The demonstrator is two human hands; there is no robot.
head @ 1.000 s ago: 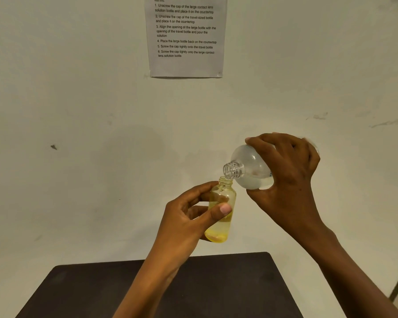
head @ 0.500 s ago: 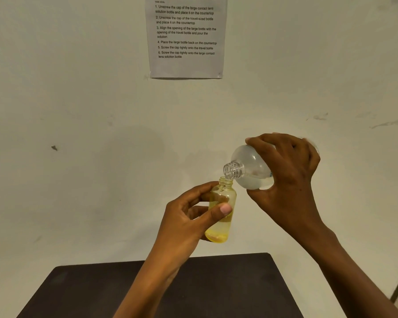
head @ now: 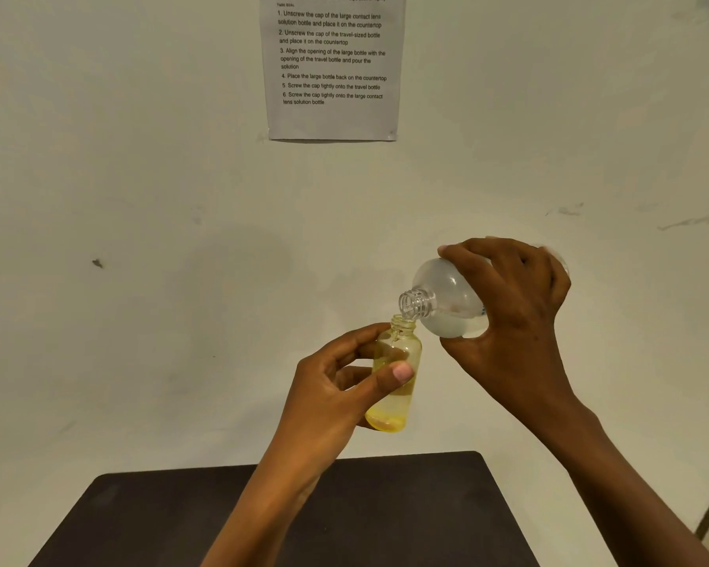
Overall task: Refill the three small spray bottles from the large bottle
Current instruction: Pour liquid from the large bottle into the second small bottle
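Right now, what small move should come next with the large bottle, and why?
Probably tilt the large bottle slightly steeper with the right hand: its neck sits just above the open mouth of the small bottle, held upright by the left hand and only partly filled, and no clear stream shows.

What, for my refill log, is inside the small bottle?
The small bottle holds yellow liquid at its bottom; its neck is open. The left hand covers its middle, so the exact level is hidden.

Printed instruction sheet (head: 331,67) taped flat on pale wall (head: 140,178); dark tabletop (head: 181,521) below, rounded corners. Small dark mark (head: 97,263) on wall, left.
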